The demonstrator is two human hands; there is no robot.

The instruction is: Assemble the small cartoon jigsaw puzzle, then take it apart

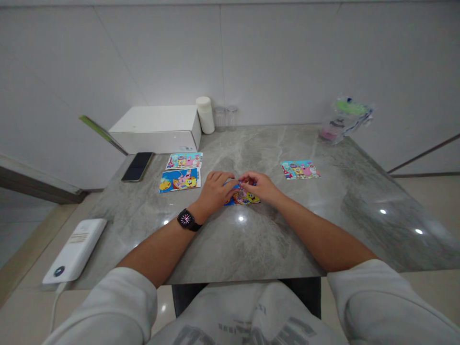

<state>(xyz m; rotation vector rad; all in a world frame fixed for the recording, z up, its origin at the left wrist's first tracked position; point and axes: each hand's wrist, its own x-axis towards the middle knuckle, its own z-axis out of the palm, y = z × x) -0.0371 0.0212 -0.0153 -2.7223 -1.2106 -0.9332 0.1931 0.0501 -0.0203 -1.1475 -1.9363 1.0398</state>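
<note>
A colourful cartoon card (243,196) with a blue background lies on the grey marble table (237,249), between my hands. My left hand (217,190), with a black watch on its wrist, rests over the card's left part, fingers bent and thumb on it. My right hand (262,187) pinches at the card's upper right part, thumb and forefinger together; what exactly it grips is too small to tell. Left of my hands lie a blue cartoon card (179,180) and, just behind it, a light cartoon card (185,161). Another light cartoon card (300,169) lies apart on the right.
A white box (154,127), a white bottle (205,115) and two clear glasses (225,119) stand at the back. A phone (138,166) and a white device with a cable (75,250) lie left. A plastic bag (345,120) sits at the back right.
</note>
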